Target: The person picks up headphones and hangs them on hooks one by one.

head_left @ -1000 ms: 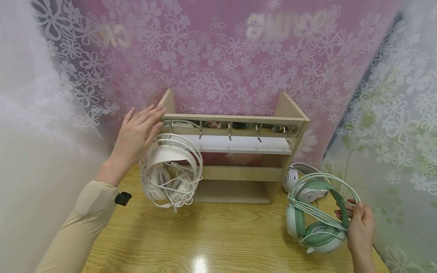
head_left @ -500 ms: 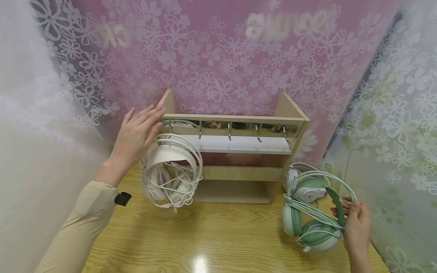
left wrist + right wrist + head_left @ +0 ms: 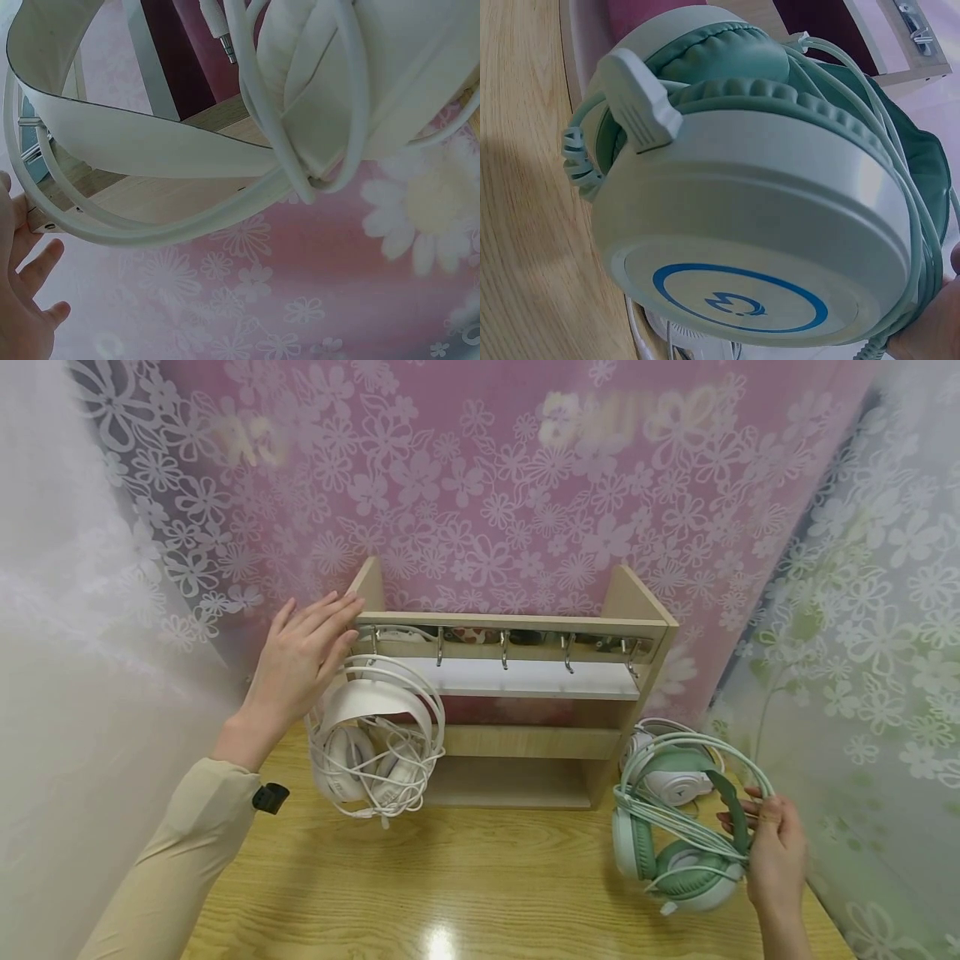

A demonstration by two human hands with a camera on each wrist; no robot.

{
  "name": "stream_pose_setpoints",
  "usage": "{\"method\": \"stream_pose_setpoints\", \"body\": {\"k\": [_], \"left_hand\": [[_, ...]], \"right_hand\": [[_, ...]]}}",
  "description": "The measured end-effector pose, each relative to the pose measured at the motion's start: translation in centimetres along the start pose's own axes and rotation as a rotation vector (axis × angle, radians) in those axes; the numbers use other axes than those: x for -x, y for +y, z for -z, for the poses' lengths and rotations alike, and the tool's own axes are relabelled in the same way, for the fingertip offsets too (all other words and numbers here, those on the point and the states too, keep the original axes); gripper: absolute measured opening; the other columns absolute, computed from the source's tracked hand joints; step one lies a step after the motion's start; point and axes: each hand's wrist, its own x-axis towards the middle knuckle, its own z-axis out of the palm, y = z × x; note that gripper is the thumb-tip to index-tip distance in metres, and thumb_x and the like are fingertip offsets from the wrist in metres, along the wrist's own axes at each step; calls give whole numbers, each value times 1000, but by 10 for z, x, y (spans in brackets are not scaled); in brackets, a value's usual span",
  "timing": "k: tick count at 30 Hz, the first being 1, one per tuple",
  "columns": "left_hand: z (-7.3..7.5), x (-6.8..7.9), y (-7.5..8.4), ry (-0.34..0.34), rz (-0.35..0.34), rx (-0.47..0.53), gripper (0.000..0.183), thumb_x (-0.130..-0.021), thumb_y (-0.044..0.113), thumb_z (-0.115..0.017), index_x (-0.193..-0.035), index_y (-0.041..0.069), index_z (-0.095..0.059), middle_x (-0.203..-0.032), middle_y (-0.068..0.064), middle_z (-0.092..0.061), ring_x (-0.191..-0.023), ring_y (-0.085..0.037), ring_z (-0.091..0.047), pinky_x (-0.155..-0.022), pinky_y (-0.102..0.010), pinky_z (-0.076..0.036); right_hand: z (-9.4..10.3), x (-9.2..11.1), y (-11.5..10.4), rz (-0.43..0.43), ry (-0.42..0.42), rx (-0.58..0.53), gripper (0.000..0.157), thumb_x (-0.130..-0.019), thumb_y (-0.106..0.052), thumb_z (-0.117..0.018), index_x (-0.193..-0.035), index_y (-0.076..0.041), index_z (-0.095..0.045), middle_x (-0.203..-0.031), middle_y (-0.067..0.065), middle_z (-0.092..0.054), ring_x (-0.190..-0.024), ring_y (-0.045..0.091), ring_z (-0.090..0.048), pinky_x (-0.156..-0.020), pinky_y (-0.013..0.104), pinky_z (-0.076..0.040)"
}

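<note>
My left hand point(image 3: 300, 647) rests with straight fingers on the top left corner of a light wooden rack point(image 3: 525, 743). Just below it, a white headset point(image 3: 378, 700) with its cable wound around it hangs from the leftmost hook. On the right, my right hand point(image 3: 780, 856) grips a green-and-white headset point(image 3: 688, 870) by its headband and looped cable, held above the table. The right wrist view shows that headset's ear cup point(image 3: 757, 195) and stubby microphone point(image 3: 637, 101) close up. In the left wrist view, the white headband point(image 3: 150, 142) and cable fill the top.
Several metal hooks point(image 3: 505, 649) line the rack's front rail, with a white shelf point(image 3: 532, 677) behind. Another white headset point(image 3: 678, 788) lies on the wooden table point(image 3: 487, 877) right of the rack, partly hidden by the green one. Flower-patterned sheeting point(image 3: 480, 485) stands behind.
My right hand has moved slightly left with the green-and-white headset, which now overlaps the white headset on the table more. My left hand and the hanging headset have stayed put.
</note>
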Motion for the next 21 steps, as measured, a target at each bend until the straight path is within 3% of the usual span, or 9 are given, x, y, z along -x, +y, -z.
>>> {"method": "stream_pose_setpoints", "body": {"k": [5,11,21], "left_hand": [[0,0,0,2,-1,0,41,-105,24,-57,-145,14,-57,-146,-11,-57,-140,-32,-48,-124,-54,-16],[0,0,0,1,-1,0,42,-105,24,-57,-145,14,-57,-146,-10,-57,-140,-32,-47,-125,-54,-16],[-1,0,1,2,6,-2,43,-104,24,-58,-146,14,-56,-147,-11,-56,-140,-33,-47,-125,-53,-15]], "right_hand": [[-3,4,-3,7,-15,-35,29,-107,-34,-40,-112,-13,-59,-84,-9,-71,-65,3,-70,-61,14,-57],[-10,7,-3,18,-35,-3,30,-108,-33,-40,-114,-9,-58,-84,-11,-70,-66,2,-69,-62,13,-56],[-22,11,-5,32,-71,-85,27,-109,-26,-41,-112,-6,-59,-85,-5,-70,-66,6,-69,-62,15,-58]]}}
